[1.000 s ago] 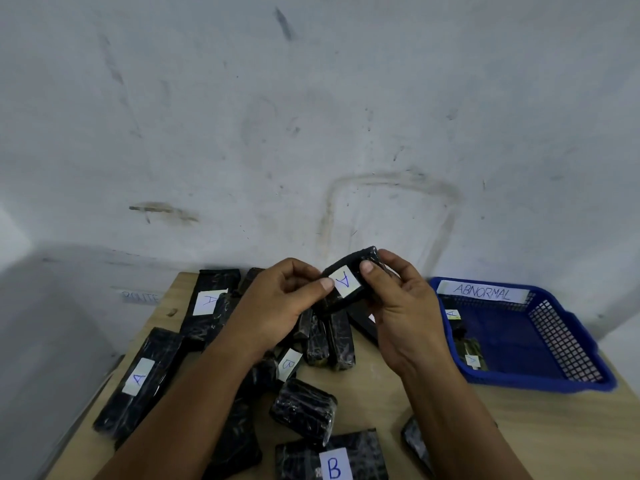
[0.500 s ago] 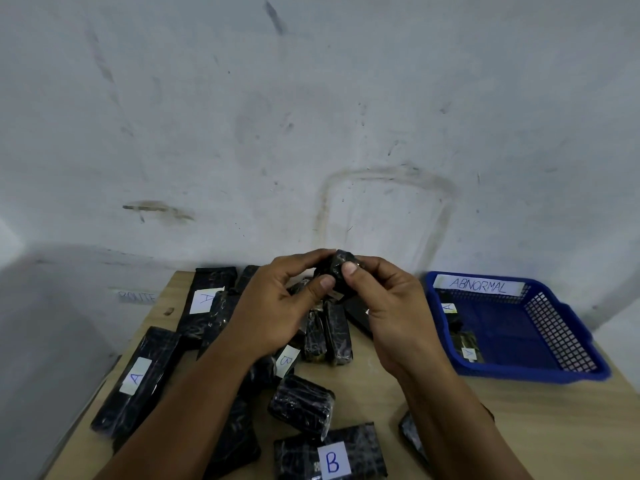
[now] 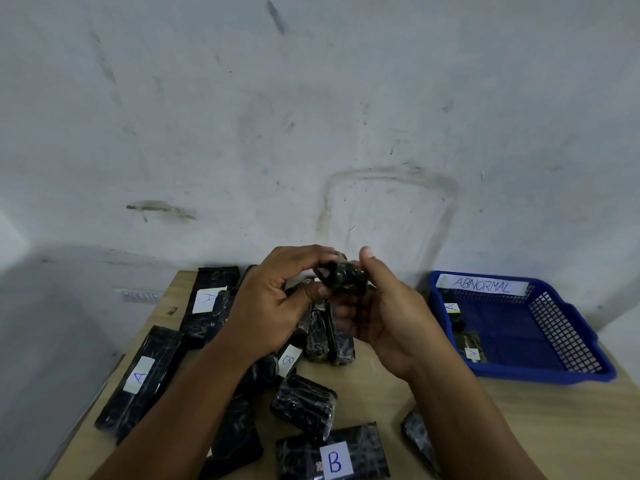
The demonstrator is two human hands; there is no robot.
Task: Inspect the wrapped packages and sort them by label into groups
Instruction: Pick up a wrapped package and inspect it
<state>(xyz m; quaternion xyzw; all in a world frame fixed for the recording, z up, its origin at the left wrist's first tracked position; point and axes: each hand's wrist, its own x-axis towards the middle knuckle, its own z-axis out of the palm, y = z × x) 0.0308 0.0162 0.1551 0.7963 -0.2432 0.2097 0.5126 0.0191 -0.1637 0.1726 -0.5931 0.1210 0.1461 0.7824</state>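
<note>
Both hands raised over table (image 3: 519,427), left hand (image 3: 270,306) and right hand (image 3: 388,320) fingers curled round small black wrapped package (image 3: 343,280), label not visible, more packages below, blue basket (image 3: 554,341) at right

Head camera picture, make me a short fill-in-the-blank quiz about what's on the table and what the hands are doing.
1. The sign on the blue basket reads ____.
2. The package at the table's near edge carries the letter ____.
3. The left hand and right hand hold one small black package ____ the table.
4. The long package at far left carries the letter ____.

Missing words: ABNORMAL; B; above; A
</note>
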